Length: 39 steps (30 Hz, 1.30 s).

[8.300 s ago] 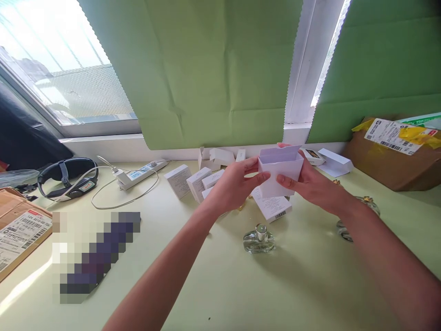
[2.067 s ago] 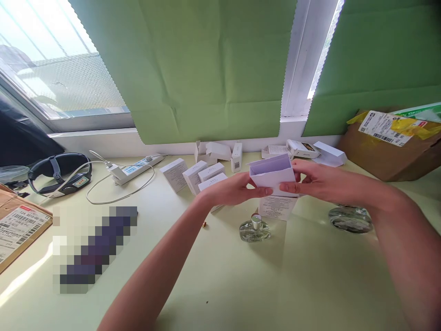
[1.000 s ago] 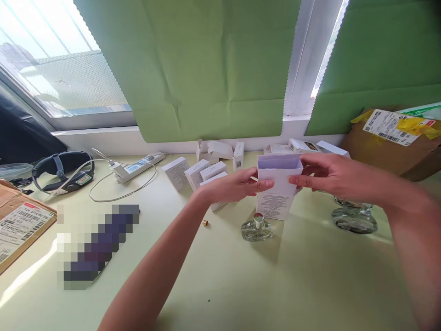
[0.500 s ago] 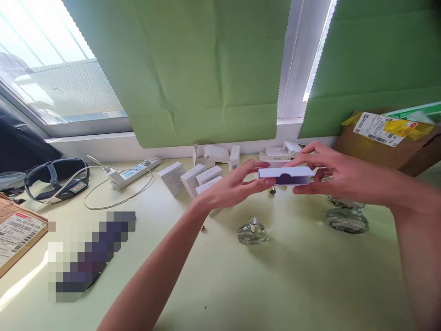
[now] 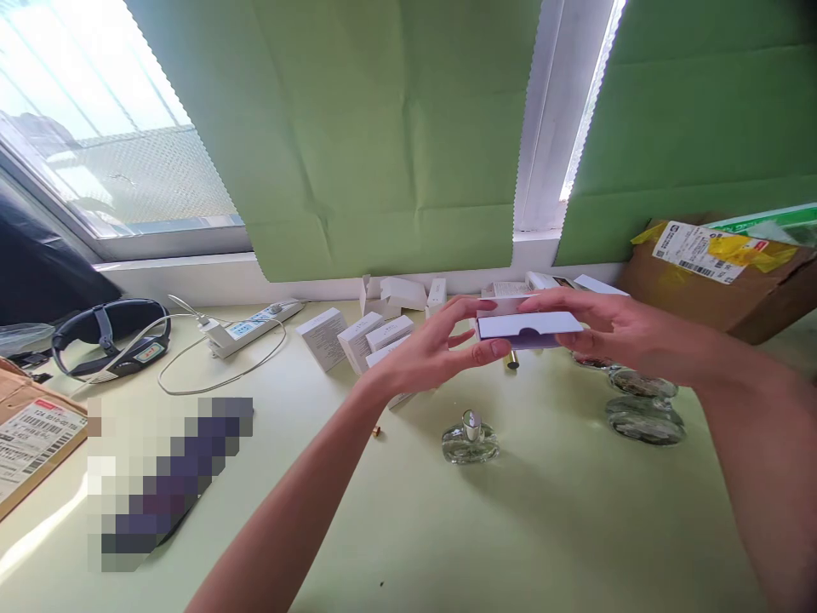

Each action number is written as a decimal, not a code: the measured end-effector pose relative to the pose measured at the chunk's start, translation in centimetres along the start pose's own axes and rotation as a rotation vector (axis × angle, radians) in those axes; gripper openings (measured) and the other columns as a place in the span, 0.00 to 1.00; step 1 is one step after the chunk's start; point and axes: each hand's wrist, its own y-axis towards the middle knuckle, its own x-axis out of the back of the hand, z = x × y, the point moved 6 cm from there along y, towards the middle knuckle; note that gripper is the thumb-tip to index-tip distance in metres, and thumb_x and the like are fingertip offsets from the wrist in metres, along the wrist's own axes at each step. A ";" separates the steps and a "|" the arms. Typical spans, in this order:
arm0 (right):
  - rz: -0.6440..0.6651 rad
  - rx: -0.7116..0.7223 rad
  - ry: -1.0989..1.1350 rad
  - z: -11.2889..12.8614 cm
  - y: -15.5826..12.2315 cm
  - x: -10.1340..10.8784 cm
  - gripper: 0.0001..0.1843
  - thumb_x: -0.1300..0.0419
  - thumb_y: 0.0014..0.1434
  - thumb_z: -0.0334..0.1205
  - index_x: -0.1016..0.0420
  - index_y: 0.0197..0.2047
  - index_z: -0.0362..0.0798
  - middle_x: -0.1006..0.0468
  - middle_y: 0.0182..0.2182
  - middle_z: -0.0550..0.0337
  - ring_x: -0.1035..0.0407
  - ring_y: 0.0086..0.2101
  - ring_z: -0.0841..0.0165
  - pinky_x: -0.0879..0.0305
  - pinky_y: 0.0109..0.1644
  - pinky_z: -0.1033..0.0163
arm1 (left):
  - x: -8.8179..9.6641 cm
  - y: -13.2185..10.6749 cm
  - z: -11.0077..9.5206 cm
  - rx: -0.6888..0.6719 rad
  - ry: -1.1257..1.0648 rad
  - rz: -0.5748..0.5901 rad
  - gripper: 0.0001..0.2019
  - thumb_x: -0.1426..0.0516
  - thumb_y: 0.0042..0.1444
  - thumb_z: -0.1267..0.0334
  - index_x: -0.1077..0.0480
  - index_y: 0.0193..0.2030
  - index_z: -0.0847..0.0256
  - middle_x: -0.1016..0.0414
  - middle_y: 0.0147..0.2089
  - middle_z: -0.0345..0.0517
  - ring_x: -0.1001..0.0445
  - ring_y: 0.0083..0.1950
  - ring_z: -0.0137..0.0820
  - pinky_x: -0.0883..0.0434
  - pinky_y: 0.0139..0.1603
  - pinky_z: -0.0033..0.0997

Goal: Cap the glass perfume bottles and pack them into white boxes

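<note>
Both my hands hold a white carton [image 5: 528, 326] flat in the air above the pale green table [image 5: 485, 528]. My left hand [image 5: 434, 349] pinches its left end with thumb and fingers. My right hand [image 5: 606, 328] grips its right side, fingers over the top. The carton lies level, a thumb notch showing in its near edge. Below it on the table stand a small glass perfume bottle [image 5: 471, 438] with a silver neck and, to the right, two more glass bottles [image 5: 644, 409]. A tiny gold cap [image 5: 377, 432] lies near my left forearm.
Several small white boxes [image 5: 357, 336] stand in a row behind my left hand, more lie along the sill [image 5: 408, 291]. A power strip [image 5: 246, 325] with cable and a headset [image 5: 111, 332] sit at left. Cardboard parcels are at far right [image 5: 721, 272] and far left [image 5: 31, 438].
The carton, earlier held upright with its open top showing, has been turned over and now lies flat between my hands. My hands stay at the same place above the table.
</note>
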 end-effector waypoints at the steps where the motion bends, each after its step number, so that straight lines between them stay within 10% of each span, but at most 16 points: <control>1: 0.046 0.000 0.030 0.0 0.0 -0.3 0.25 0.38 0.59 0.59 0.26 0.60 0.70 0.24 0.59 0.61 0.25 0.49 0.55 0.26 0.42 0.56 | 0.0 0.0 0.0 0.001 -0.004 -0.005 0.25 0.40 0.62 0.48 0.36 0.63 0.52 0.38 0.69 0.53 0.30 0.62 0.44 0.27 0.57 0.44; 24: -0.171 0.136 0.059 3.2 -0.5 0.3 0.11 0.35 0.60 0.53 0.16 0.41 0.60 0.21 0.53 0.62 0.28 0.33 0.68 0.29 0.34 0.61 | -1.3 -0.2 -2.0 -0.206 0.102 -0.154 0.16 0.47 0.68 0.63 0.40 0.61 0.49 0.41 0.66 0.49 0.38 0.67 0.36 0.31 0.64 0.42; 39: -0.223 0.229 -0.087 4.2 -1.1 0.4 0.15 0.40 0.65 0.53 0.18 0.52 0.65 0.22 0.56 0.65 0.27 0.36 0.65 0.30 0.33 0.61 | -1.7 -0.7 -4.0 -0.316 0.246 -0.246 0.18 0.47 0.65 0.70 0.42 0.60 0.52 0.39 0.62 0.50 0.34 0.60 0.35 0.28 0.57 0.39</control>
